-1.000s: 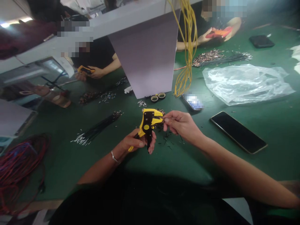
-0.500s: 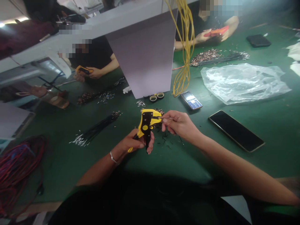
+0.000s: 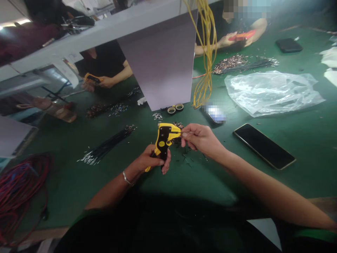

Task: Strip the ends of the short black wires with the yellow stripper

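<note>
My left hand [image 3: 155, 160] is wrapped round the handles of a yellow and black wire stripper [image 3: 163, 138], its jaws turned to the right. The jaws look closed, and the handles are squeezed together. At the jaw mouth, my right hand [image 3: 198, 138] pinches a thin wire [image 3: 183, 133] whose end goes in between the jaws; most of it is hidden by the fingers. Behind the tool lies a heap of copper-tipped wire pieces [image 3: 179, 125], partly covered. Small dark scraps [image 3: 187, 160] are scattered on the green table [image 3: 210, 182] below my right hand.
Left of the stripper lies a bundle of black wires [image 3: 107, 144]. Red cable coils [image 3: 23, 193] are at far left. A smartphone [image 3: 264, 146], a keypad phone [image 3: 215, 114] and a plastic bag [image 3: 273, 93] lie right. Yellow cables [image 3: 206, 56] hang ahead; people hold tools across the table.
The wire stripper's jaws and handles have come together as my left hand squeezes. My right hand stays at the jaw mouth. The whole view has shifted slightly.
</note>
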`<state>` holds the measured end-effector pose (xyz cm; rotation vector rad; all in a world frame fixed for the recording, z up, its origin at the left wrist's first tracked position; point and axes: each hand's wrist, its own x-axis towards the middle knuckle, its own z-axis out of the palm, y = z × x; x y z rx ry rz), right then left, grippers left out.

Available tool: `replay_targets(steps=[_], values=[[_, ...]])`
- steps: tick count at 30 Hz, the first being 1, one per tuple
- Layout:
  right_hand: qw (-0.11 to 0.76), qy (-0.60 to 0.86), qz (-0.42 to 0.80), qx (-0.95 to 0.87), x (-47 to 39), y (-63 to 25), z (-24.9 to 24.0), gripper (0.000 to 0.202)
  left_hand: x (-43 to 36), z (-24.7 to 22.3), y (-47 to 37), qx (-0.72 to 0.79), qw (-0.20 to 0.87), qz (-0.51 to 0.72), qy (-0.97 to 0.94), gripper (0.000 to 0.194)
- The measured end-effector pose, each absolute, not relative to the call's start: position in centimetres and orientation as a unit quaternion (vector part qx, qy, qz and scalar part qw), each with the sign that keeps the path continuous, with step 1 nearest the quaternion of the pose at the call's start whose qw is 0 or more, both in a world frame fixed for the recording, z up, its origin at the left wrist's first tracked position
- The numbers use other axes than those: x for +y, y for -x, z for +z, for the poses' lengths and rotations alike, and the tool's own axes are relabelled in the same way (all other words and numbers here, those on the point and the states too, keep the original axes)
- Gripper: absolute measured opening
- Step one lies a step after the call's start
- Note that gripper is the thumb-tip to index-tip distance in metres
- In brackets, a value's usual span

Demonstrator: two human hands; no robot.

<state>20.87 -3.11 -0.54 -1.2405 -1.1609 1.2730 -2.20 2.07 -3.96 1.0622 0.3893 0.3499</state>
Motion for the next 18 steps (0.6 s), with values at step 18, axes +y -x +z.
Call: replay_targets(steps=[18], values=[[0.538,0.455,0.556,-0.441,-2.7,-21.2,-1.3,0.015,0.7,-3.5,1.8,0.225,0.825,0.201,-0.477,0.021]])
